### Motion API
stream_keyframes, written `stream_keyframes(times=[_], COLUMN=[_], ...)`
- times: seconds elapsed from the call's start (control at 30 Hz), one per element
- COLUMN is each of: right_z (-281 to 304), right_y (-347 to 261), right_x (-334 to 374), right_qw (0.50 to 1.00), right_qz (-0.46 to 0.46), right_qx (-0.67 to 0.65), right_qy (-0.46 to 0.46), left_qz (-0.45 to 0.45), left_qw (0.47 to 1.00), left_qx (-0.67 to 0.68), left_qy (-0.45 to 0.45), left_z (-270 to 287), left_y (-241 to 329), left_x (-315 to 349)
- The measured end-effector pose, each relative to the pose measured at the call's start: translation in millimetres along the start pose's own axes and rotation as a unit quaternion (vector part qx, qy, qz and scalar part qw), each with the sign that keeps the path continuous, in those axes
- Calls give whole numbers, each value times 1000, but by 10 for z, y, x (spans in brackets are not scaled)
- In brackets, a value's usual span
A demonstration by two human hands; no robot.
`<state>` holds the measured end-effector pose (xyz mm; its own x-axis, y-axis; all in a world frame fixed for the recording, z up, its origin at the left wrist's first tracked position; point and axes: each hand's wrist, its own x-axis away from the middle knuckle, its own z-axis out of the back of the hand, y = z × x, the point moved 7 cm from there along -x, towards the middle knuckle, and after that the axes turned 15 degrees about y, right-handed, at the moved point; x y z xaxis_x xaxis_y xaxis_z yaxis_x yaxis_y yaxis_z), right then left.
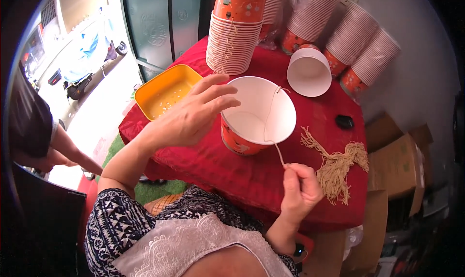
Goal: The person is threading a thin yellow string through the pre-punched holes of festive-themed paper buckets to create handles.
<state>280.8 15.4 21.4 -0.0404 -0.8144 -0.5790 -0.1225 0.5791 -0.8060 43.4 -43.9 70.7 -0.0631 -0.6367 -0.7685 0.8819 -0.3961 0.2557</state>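
"What's on my feed?"

"My right hand (301,187) pinches the string (281,155), probably to keep it straight over the tub (253,113); my left hand (193,113), spread beside it, grips nothing I can see."

"And the tub?"

"Mouth up on the red cloth (203,163), white inside, orange-printed outside."

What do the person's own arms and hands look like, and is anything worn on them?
The left hand and right hand are bare, without gloves. The short left sleeve has a dark-and-white geometric pattern, leaving the forearm uncovered. Near the right wrist is a dark, watch-like band with a small light.
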Motion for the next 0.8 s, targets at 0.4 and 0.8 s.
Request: stream_keyframes(times=[0.4, 0.8], right_z=[537, 148], right_y=[-517, -21], right_x=[-351, -35], right_qw=[968, 970], right_qz=[175, 163], right_qx=[-88, 179], right_qy=[159, 37], left_qz=[-106, -76], left_qw=[990, 993], left_qx=[76, 34], left_qy=[-44, -86], left_z=[-424, -747], left_y=[401, 714], left_x=[-156, -159])
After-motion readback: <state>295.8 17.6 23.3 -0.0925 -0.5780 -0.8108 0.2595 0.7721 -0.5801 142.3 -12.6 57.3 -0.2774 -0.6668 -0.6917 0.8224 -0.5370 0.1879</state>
